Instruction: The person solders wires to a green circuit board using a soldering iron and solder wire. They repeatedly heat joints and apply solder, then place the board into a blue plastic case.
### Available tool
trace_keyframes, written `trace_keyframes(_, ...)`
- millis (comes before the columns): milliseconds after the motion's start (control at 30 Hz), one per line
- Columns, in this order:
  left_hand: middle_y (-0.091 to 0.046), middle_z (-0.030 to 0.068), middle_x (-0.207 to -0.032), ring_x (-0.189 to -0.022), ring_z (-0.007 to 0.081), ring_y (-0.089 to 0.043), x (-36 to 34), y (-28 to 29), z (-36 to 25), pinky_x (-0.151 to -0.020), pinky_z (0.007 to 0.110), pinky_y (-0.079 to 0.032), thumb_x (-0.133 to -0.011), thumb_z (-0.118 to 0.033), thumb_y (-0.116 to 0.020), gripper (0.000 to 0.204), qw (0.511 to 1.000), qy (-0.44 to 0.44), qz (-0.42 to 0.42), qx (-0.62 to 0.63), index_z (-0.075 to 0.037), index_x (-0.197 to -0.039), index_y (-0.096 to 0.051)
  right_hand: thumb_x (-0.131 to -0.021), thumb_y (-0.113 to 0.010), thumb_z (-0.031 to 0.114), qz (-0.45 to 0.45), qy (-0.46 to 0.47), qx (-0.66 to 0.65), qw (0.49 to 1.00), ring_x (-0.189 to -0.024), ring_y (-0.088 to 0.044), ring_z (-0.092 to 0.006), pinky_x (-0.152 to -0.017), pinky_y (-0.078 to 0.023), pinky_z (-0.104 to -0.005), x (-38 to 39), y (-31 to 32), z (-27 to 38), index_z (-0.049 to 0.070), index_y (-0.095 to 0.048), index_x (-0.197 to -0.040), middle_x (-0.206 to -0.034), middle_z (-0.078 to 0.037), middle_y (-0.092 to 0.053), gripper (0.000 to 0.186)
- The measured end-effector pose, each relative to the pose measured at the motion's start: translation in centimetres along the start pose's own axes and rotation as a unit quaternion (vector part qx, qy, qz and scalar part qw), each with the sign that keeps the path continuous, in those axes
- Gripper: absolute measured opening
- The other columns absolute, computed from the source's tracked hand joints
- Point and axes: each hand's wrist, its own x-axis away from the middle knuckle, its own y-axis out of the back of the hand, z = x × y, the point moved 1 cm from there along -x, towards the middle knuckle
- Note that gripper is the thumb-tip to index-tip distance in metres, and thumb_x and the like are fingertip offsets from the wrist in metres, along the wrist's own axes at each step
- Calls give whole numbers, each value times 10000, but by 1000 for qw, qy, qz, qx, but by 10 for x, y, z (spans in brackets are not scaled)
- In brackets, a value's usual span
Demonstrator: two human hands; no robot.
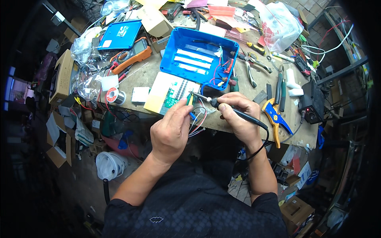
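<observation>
My right hand (238,119) is closed round a black-handled soldering iron (226,105), whose metal tip reaches the edge of a green circuit board (172,101). My left hand (170,133) pinches a thin yellow-and-green piece (191,99), probably a wire, beside that tip; the exact contact is too small to tell. The board lies on a white and yellow pad (154,101). Loose red, white and blue wires (198,125) hang below it. Behind stands an open blue plastic case (170,55) with white strips inside. A solder spool (116,96) is left of the pad.
The cluttered bench (131,79) holds an orange multimeter (133,55), a blue lid (121,33), pliers (251,71), a blue-and-yellow wire stripper (278,121), a black soldering station (310,103), bags and cardboard boxes. A white bucket (111,164) stands on the floor at lower left.
</observation>
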Motion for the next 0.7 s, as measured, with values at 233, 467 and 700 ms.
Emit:
trace_keyframes(233,-805,169,-1143,-792,298,-794,-1,1,7,-657,348,-622,-873,13,-813,238,998,-44,-10,-39,-50,-1100,-780,-952,-782,34,-10,30,9,999,-921,-734,-157,-822,-596,-286,2,-4,6,-56,-797,-1113,-1132,-136,-744,185)
trace_keyframes(467,-796,197,-1167,-963,337,-807,0,5,4,-773,356,-642,-881,71,-795,246,1000,-19,11,-17,-15,-1110,-787,-884,-845,24,-32,46,7,998,-1006,-734,-177,-874,-571,-296,5,-6,9,-23,-812,-1093,-1101,-129,-764,217)
trace_keyframes(700,-792,172,-1141,-933,333,-803,-1,7,2,-766,359,-637,-882,64,-803,237,1000,-14,14,-13,-18,-1104,-797,-840,-872,5,-25,119,60,991,-1020,-771,-224,-895,-599,-329,4,-7,14,-2,-817,-1078,-1130,-158,-785,244)
